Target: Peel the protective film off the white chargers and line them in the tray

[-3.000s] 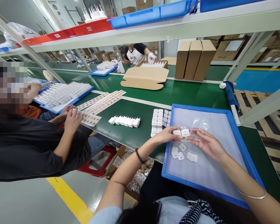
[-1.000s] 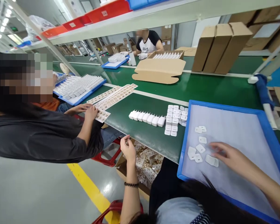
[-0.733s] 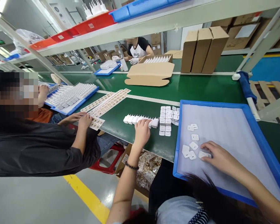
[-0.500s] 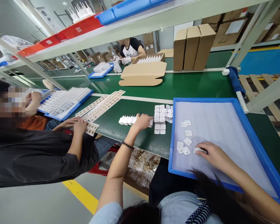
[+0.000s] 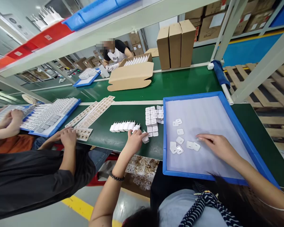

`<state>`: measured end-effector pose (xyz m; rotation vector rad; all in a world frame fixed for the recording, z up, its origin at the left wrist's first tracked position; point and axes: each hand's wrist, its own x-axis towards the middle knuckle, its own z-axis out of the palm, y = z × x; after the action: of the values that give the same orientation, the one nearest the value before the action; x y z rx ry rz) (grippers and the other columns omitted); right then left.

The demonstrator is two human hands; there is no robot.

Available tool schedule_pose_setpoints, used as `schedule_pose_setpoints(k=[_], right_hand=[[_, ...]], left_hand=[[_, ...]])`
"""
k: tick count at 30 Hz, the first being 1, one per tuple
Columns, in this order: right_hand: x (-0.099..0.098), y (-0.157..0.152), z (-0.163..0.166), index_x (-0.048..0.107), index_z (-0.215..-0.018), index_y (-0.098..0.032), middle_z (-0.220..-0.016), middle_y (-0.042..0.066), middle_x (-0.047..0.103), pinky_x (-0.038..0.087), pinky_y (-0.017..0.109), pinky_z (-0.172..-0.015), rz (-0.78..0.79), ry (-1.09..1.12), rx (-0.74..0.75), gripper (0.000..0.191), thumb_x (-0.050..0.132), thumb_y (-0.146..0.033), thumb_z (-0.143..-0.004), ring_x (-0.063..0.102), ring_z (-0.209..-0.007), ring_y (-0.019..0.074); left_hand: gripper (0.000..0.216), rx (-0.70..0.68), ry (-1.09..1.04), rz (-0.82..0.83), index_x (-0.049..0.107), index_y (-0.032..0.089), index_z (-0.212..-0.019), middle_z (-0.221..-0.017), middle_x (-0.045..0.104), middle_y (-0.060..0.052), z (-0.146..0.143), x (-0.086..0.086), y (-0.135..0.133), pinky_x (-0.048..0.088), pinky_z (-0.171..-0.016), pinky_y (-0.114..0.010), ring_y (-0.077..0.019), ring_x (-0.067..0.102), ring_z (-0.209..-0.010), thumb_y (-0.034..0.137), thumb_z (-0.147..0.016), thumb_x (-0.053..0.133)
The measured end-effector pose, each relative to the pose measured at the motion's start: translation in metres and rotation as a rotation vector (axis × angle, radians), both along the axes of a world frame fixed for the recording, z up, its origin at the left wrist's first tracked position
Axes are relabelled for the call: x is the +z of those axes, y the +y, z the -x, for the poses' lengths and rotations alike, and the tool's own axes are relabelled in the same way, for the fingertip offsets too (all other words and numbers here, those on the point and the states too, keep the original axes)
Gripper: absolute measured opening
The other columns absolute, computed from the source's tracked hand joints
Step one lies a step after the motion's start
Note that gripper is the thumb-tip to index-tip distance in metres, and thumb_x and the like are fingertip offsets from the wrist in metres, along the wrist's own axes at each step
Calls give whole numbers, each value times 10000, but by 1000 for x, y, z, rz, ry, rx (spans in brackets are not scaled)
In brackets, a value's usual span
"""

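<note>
My left hand is closed round a white charger plug at the right end of a row of white plugs on the green belt. Beside it, more white plugs lie in a flat block. My right hand lies flat with fingers stretched out on the white liner of a blue tray. Its fingertips are just right of a small white piece. Several loose white pieces lie scattered in the tray's left part.
A co-worker in black at the left has a hand on label sheets. Behind are a blue tray of upright plugs, an open cardboard box, three upright cartons and a person across the belt. A box of scraps sits under the table; pallets lie at the right.
My left hand left the tray, dipped below the table edge, came up to the row of plugs and drew one off its right end. My right hand stayed on the tray among the pieces.
</note>
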<state>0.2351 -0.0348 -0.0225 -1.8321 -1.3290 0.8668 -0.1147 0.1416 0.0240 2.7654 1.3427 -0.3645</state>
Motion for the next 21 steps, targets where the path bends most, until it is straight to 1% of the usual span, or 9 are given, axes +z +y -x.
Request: schedule_pose_setpoints(k=[3,7,9,11,12,14,15,18,21], right_hand=[[3,-1,-4,819,-1020,-232,-1126,118,825,589,515,-973,-8,133,-10,426,681,-605,-868,753,-1081,371],[15,4,-4,732,-759,-205,-825,111,795,639,434,-762,-22,294,2,510,786,-712,-734,768,-830,307],[23,10,-2,598,-661,-226,-664,61,714,615,389,-653,-33,349,-3,504,832,-671,-701,720,-673,248],[35,18,1,540,-707,-242,-626,9,667,584,350,-598,-46,402,16,470,863,-583,-693,666,-590,196],[42,24,3,563,-773,-244,-639,-9,661,576,337,-591,-49,427,37,426,865,-536,-701,652,-580,181],[61,36,10,639,-948,-244,-690,-25,672,574,322,-606,-51,467,98,377,852,-461,-724,650,-609,170],[71,42,14,667,-1008,-241,-714,-22,682,574,316,-622,-44,482,138,377,845,-430,-735,657,-638,170],[107,60,30,719,-959,-207,-762,13,726,568,311,-673,7,545,299,319,860,-367,-723,676,-697,174],[140,71,44,735,-930,-202,-735,10,721,556,303,-665,23,594,414,322,899,-371,-709,659,-669,164]], left_hand=[[467,13,-65,64,738,254,-1233,-1166,660,-131,9,0,-9,310,-1160,-605,-347,588,-1196,33,-844,603],[227,99,-487,297,711,220,-1028,-1236,630,-120,20,13,-17,301,-1168,-596,-377,507,-1264,143,-814,701],[218,123,-638,380,646,227,-1107,-1253,642,-104,18,17,-23,356,-1146,-553,-348,527,-1247,242,-890,658],[269,120,-750,452,557,231,-1236,-1182,666,-88,6,15,-34,461,-1046,-470,-286,600,-1120,330,-986,544],[275,112,-836,503,523,229,-1251,-1129,668,-76,-3,12,-42,500,-976,-418,-250,622,-1036,371,-1018,489],[345,120,-1240,724,516,220,-1248,-1081,654,-68,-26,3,-58,503,-891,-370,-214,607,-935,456,-1000,563],[387,137,-1391,775,515,230,-1255,-1059,643,-52,-39,-1,-66,491,-854,-344,-188,583,-886,495,-987,601],[430,168,-1686,787,545,231,-1175,-958,597,-16,-71,-4,-85,444,-776,-295,-149,516,-808,600,-967,624],[476,133,-1789,796,552,231,-1123,-874,568,3,-86,5,-97,424,-744,-286,-147,492,-777,662,-937,635]])
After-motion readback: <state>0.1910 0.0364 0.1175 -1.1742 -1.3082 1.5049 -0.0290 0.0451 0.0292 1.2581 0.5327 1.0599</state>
